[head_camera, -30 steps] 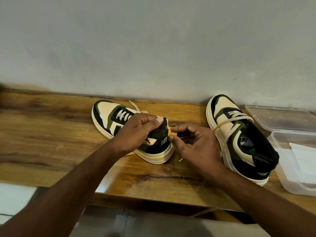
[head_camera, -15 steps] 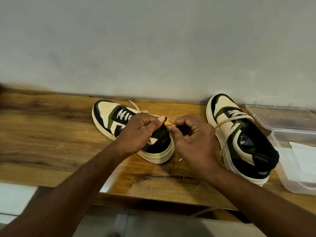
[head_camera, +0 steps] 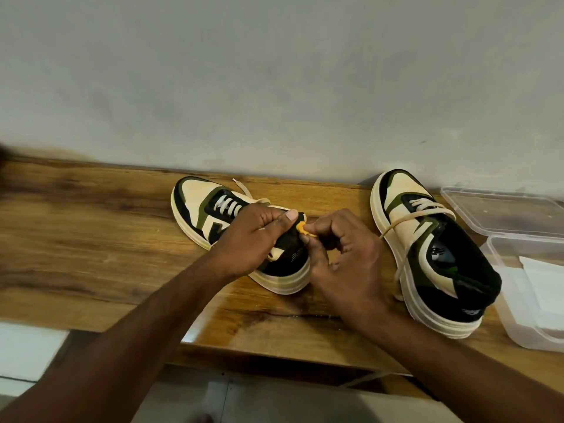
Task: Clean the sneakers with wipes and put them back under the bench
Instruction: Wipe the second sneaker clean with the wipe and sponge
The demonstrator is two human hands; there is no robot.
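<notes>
Left hand (head_camera: pixel 250 239) grip curled over collar of left sneaker (head_camera: pixel 213 215), on tabletop (head_camera: pixel 91 239) near wall. Right hand (head_camera: pixel 345 254) thumb and forefinger pinch small orange piece (head_camera: pixel 302 229) at heel, possibly tag. Second sneaker (head_camera: pixel 427 251) stands just beside, right. Open clear box (head_camera: pixel 525 300) holds wipes (head_camera: pixel 546 285).

Bench (head_camera: pixel 91 239) (wooden): sneakers (head_camera: pixel 427 254), container (head_camera: pixel 534 300).

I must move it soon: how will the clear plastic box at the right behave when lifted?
The clear plastic box looks thin-walled, so probably light and a little flexible. Its hinged lid lies open and may flop. The white wipes inside could slide.
</notes>
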